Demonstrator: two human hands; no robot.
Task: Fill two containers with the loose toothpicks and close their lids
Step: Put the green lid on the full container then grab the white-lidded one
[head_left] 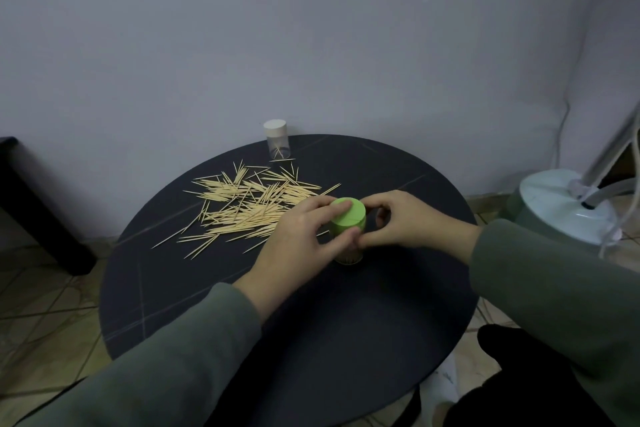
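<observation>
Both hands grasp the green container (348, 224) standing on the worktop (311, 322): left hand (304, 232) on its lid, right hand (408, 222) beside. Better press the lid straight down; loose toothpicks (249, 208) lie just left of the grip.

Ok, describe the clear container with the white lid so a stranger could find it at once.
Start at the round dark table and look to its far edge, by the wall. Just beyond the pile of loose toothpicks stands the clear container, upright and apart from both hands. Unlike the green-lidded container that the hands hold, it has a white lid, see-through walls and only a few toothpicks inside.
</observation>
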